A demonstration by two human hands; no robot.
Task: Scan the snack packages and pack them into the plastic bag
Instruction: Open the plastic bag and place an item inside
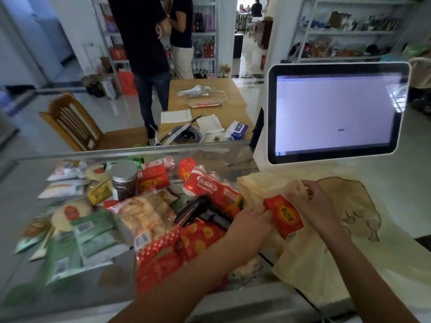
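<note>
My left hand (250,221) grips a small red drink carton (284,216) with a yellow label by its left edge. The carton hangs over a pale yellow plastic bag (303,264) spread on the counter. My right hand (312,201) pinches the bag's upper rim and holds it up, just right of the carton. A black handheld scanner (205,212) lies on the pile of snacks directly left of my left hand. Several snack packages cover the counter's left half, among them a red dotted bag (177,250), a prawn cracker bag (144,213) and a red multipack of bottles (210,185).
A white touchscreen monitor (335,113) stands at the back right. A jar with a metal lid (124,180) stands upright among the snacks. Green packets (88,236) lie at the front left. Beyond the glass counter edge are a wooden table (210,108), a chair and two standing people.
</note>
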